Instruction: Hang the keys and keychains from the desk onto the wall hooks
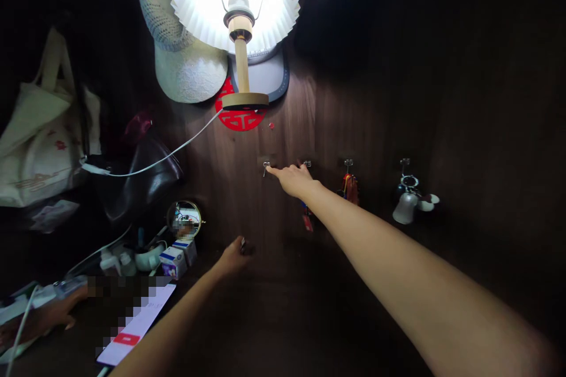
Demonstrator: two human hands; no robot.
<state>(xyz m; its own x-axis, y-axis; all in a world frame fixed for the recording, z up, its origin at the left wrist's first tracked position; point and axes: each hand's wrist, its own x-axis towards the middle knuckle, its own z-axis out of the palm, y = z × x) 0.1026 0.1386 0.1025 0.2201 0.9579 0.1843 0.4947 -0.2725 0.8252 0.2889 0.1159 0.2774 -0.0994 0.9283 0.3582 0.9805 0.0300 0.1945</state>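
My right hand reaches across to the brown wood panel, its index finger stretched out to a small metal wall hook. That fingertip is at the hook, and I see nothing held in this hand. Lower and to the left, my left hand is closed in front of the panel, with a small pale or shiny bit showing at its fingers. What this bit is, I cannot make out. Behind my right hand is a second hook, and a small red and blue item hangs below it, partly hidden by my forearm.
Further right, one hook bears an orange-red trinket and another a silvery bell-shaped pendant. A lit lamp stands out above, before hats. At left are bags, a round mirror, small boxes and a phone.
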